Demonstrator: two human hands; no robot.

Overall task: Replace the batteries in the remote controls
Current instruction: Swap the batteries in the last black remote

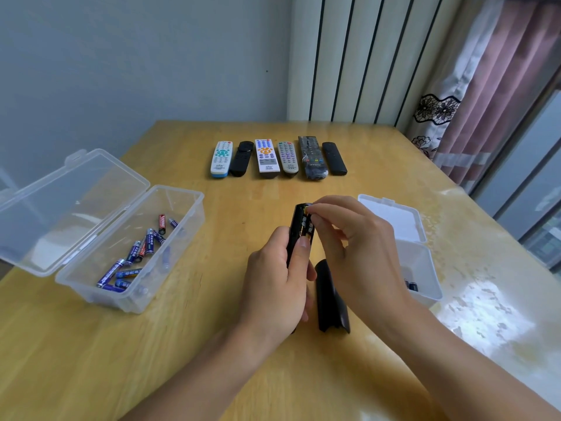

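A black remote control (296, 235), its back cover removed, is held tilted above the middle of the table (212, 344), with the battery bay turned upward. The left hand (274, 281) is wrapped round the lower body of the remote, the thumb laid along its side beside the bay. Black-and-gold batteries (306, 227) are seated in the bay. The right hand (346, 235) is narrowed to a pinch, its fingertips (312, 209) set on the top end of a battery at the upper end of the bay; whether the battery is lifted or merely touched cannot be told. The detached black cover (331, 299) lies on the table just beside the left hand, below the right hand. To the left, a clear plastic box (182, 238) with its hinged lid (69, 205) thrown open is shown holding loose blue batteries (133, 256). To the right, a second clear box (425, 275), partly hidden behind the right wrist, holds a few dark batteries (411, 285); its lid (394, 217) is also open. Six remotes (277, 158) are laid side by side in a row at the far side of the table, well apart from the hands. A grey wall and a pink curtain (498, 95) are seen behind
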